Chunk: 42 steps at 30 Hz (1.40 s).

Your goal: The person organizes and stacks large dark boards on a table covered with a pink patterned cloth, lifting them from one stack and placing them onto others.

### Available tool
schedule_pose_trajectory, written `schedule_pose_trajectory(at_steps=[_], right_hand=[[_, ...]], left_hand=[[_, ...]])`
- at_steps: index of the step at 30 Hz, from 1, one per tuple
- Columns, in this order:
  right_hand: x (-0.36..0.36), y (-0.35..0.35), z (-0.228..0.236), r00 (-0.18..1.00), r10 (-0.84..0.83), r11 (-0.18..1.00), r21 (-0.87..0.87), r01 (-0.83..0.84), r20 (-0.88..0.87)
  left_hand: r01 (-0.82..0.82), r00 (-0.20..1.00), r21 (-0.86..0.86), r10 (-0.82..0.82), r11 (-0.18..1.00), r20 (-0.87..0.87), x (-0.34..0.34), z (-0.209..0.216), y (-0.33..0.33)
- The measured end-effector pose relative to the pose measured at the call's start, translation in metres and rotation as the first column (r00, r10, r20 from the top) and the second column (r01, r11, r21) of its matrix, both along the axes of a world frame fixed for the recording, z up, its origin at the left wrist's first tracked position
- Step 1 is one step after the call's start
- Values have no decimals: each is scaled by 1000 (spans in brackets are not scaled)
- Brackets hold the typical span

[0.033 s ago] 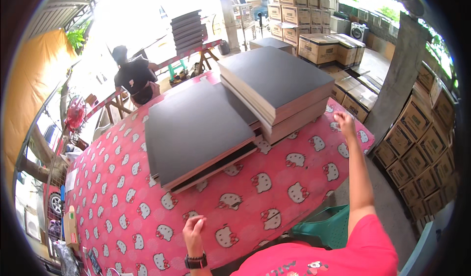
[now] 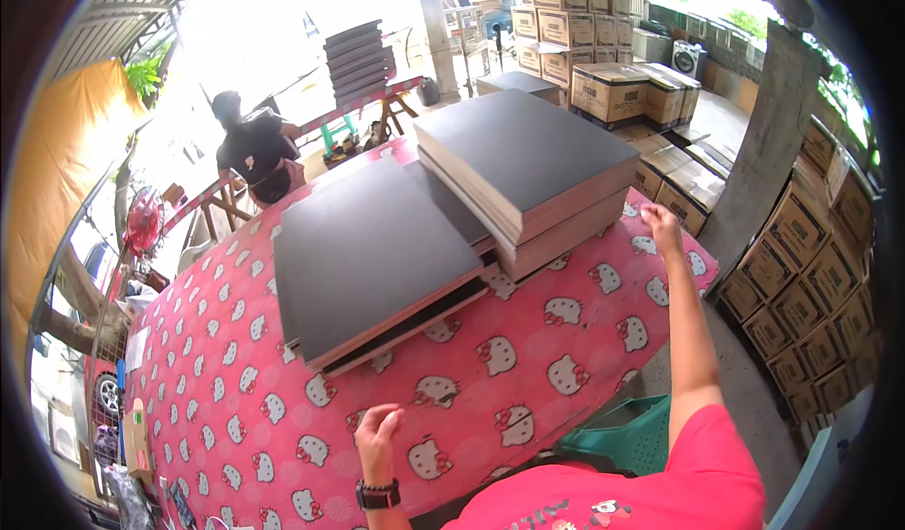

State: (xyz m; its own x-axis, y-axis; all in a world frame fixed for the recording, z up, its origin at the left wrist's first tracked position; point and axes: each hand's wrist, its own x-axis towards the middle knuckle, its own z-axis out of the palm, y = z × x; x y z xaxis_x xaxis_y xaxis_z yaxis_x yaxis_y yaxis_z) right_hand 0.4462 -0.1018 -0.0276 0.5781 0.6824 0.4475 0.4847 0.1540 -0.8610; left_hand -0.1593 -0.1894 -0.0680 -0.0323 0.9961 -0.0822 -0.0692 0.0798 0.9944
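On the pink cloth-covered table (image 2: 236, 341), two stacks of flat dark boards with pale pinkish edges stand side by side. The taller stack (image 2: 528, 153) is at the right. The lower stack (image 2: 372, 252) spreads to its left, its boards slightly out of line. Over the near part of the table is my left hand (image 2: 379, 436), fingers curled together, apart from the lower stack. A dark watch is on that wrist. My right hand (image 2: 663, 228) is raised by the table's right edge, just right of the taller stack, with bent fingers. Neither hand shows anything in it.
A green plastic chair (image 2: 622, 431) is tucked at the near right edge. Cardboard boxes (image 2: 801, 285) are piled at the right and more (image 2: 566, 30) at the back. Far left, a person in dark clothes (image 2: 255, 148) sits near a pile of dark slabs (image 2: 358, 63). A post (image 2: 764, 143) rises at the right.
The view has shifted slightly, so the stacks sit a little further left. My left hand has moved slightly; its fingers look a little straighter. The stacks stay as they were on the table.
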Motion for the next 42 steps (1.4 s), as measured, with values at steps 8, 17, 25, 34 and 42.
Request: schedule_pose_trajectory(at_steps=[8,17,25,34,42], right_hand=[[108,147,13,956,-291,951,-106,292,27],[131,185,7,942,-291,901,-285,328,164],[75,146,-9,978,-208,961,-182,208,16],[33,83,4,862,-45,999,-39,30,-505],[-107,-95,-8,527,322,916,118,-383,-787]], left_hand=[[423,906,154,-412,893,-101,185,54,122],[282,958,-104,-276,954,71,302,83,240],[157,980,-160,-133,975,150,277,35,310],[189,966,-72,-173,979,191,254,54,255],[7,363,60,-58,998,930,222,42,97]])
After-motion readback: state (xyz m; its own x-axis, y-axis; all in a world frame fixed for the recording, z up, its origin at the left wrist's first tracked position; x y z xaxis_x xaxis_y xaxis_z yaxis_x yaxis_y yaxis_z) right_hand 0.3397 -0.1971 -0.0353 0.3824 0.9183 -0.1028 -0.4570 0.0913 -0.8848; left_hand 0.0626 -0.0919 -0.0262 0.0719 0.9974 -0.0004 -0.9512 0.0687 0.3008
